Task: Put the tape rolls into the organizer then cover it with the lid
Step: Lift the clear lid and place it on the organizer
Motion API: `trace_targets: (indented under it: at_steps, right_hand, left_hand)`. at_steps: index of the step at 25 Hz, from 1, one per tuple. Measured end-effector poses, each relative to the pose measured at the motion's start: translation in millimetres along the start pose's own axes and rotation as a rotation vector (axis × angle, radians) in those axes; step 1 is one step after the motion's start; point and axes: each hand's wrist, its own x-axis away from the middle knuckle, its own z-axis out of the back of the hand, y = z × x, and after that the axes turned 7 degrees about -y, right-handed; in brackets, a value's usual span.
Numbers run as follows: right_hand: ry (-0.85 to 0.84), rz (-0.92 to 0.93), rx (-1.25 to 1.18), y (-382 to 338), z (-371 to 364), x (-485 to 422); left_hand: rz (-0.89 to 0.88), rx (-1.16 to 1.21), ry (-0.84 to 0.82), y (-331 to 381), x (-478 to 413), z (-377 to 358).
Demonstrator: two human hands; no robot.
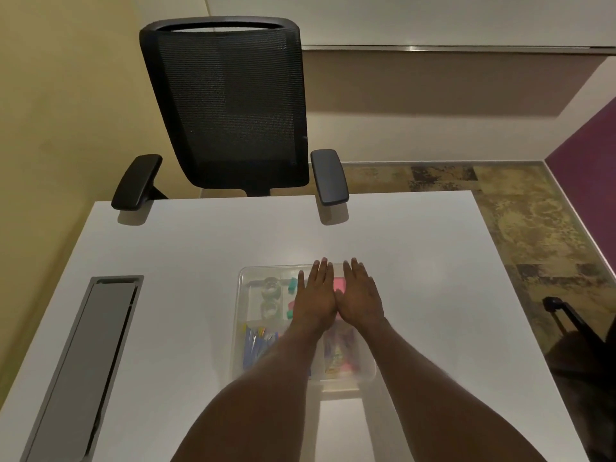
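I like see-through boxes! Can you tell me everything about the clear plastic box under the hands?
The clear plastic organizer box is rectangular with rounded corners, lying flat on the white table. It looks covered by a clear lid. Dividers separate clear tape rolls, teal and pink bits, and colourful pens. The left hand and right hand lie flat on top.

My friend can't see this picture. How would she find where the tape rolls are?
Find the white table in front of the black office chair. On it lies a clear plastic organizer with both hands flat on top. The tape rolls sit in its far-left compartment: two see-through rings, unlike the bright teal, pink and blue things beside them.
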Motion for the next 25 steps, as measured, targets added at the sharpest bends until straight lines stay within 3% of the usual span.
trace_targets:
  at_steps: [9, 15, 25]
  right_hand:
    - [-0.043, 0.038, 0.255, 5, -7, 2]
    - [-0.062, 0.024, 0.202, 0, -10, 3]
    - [-0.064, 0.006, 0.204, -5, -13, 10]
  left_hand:
    - [0.029, -0.014, 0.080, -18, 5, -15]
    - [0.392, 0.171, 0.197, -99, 37, -4]
    - [0.361, 0.226, 0.080, -124, 40, 10]
